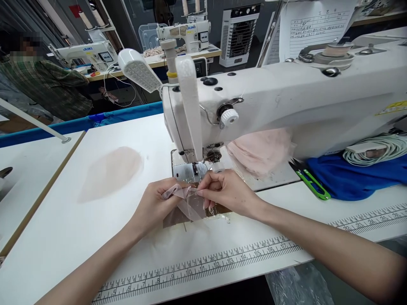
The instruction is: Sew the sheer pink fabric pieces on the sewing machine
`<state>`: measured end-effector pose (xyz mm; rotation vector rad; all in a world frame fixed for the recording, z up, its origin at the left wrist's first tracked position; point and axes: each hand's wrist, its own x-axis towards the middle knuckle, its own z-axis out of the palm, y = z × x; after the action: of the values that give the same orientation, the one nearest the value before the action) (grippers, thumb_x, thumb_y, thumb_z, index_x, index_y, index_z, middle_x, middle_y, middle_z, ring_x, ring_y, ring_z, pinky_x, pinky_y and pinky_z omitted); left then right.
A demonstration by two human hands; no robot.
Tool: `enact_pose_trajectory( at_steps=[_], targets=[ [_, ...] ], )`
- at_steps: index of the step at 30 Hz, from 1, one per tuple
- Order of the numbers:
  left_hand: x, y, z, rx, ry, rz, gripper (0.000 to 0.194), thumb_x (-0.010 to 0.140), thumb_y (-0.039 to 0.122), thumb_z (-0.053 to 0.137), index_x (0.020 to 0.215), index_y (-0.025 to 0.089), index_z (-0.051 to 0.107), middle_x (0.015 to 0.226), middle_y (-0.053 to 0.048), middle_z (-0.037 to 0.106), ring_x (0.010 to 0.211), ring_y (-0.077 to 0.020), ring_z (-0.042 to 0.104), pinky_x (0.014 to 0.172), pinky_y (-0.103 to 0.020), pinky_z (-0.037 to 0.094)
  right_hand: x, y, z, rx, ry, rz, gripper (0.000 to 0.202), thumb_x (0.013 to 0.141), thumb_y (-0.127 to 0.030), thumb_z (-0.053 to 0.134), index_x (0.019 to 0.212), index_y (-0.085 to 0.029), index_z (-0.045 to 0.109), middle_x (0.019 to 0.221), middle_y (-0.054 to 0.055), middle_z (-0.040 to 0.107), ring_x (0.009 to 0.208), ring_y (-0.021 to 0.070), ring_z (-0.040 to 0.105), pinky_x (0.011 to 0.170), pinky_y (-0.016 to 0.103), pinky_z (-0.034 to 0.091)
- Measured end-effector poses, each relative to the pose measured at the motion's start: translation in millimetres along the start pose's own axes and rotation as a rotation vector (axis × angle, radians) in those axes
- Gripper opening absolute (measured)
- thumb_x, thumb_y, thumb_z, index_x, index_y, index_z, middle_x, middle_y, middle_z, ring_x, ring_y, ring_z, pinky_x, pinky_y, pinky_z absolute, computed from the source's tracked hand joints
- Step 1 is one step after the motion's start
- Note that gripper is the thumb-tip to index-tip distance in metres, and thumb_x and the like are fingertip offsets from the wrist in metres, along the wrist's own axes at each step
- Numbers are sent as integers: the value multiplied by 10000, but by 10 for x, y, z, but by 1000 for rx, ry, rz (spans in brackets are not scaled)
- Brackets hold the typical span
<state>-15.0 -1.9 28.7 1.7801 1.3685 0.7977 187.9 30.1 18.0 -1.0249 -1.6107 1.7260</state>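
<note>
Just in front of the sewing machine's [273, 97] needle area, my left hand [162, 195] pinches a piece of sheer pale pink fabric [187, 203]. My right hand [225, 192] grips the same fabric's edge between thumb and fingertips, its other fingers curled. The fabric is thin and see-through, hanging in folds between both hands over a brown plate on the table. Behind my fingers sits the presser foot [195, 169] on its metal plate. A flat sheer pink piece [111, 173] lies on the white table to the left, and a stack of similar pink pieces [262, 152] lies under the machine arm.
Green-handled thread snips [311, 182] lie by a blue cloth [359, 173] and a coiled pale cord [378, 150] at right. A printed ruler [216, 262] runs along the table's front edge. At upper left, a person in a plaid shirt [47, 87] is near another sewing machine [85, 55].
</note>
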Motion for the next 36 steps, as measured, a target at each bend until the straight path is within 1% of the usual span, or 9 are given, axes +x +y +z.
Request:
enact_pose_trajectory(
  at_steps=[4,9,12,15,21,24,28,32,36],
  targets=[
    [-41,-7,42,134,107,115,157,873,267,570,861,233,723,646,22,606,574,-98,527,547,-211,416,-14,-12,20,29,4,-18,106,818,-249,654,813,-168,586,658,-6,665,626,130,682,620,251,582],
    [-72,-43,95,253,176,286,157,859,153,559,854,214,703,655,23,620,550,-80,528,509,-185,405,-44,-36,57,-5,31,-19,151,809,-304,660,876,-190,587,675,-20,644,521,137,649,462,241,537],
    [-79,-47,115,265,213,356,167,844,109,566,870,204,701,621,38,596,515,-62,504,482,-162,389,-40,-26,71,23,60,-56,109,810,-272,651,847,-182,601,709,-9,650,583,138,666,542,254,562],
    [-89,-39,116,258,207,380,200,854,91,549,913,208,701,612,45,581,507,-54,494,473,-152,384,-30,-23,71,-46,90,-129,17,806,-187,625,810,-171,622,740,5,657,685,141,675,629,253,563],
    [-85,-26,105,266,262,431,197,841,79,551,912,201,689,652,37,625,522,-60,529,477,-155,407,-55,-77,69,-301,129,-264,56,805,-147,618,827,-176,660,759,-5,644,663,96,595,622,213,512],
    [-80,-32,107,290,297,468,159,838,88,562,884,195,671,656,38,632,516,-59,534,473,-155,410,-63,-72,75,-345,134,-334,60,816,-161,623,860,-182,658,726,-21,626,659,87,579,613,196,493],
    [-94,-47,110,338,292,497,131,844,96,564,877,194,644,671,34,633,520,-61,534,473,-156,406,-58,-33,77,-377,126,-424,86,826,-140,609,893,-181,641,713,-32,618,653,79,573,608,186,482],
    [-113,-48,104,367,282,516,150,845,83,546,890,196,634,673,34,625,520,-61,528,472,-157,402,-62,-22,74,-363,98,-468,83,830,-115,588,869,-179,622,765,-26,633,672,73,578,631,181,490],
    [-115,-32,103,380,296,530,154,836,68,548,882,192,627,658,44,612,514,-52,518,468,-145,392,-71,-24,70,-381,71,-500,80,830,-111,569,858,-183,594,745,-36,609,648,66,563,597,165,473]
  ],
)
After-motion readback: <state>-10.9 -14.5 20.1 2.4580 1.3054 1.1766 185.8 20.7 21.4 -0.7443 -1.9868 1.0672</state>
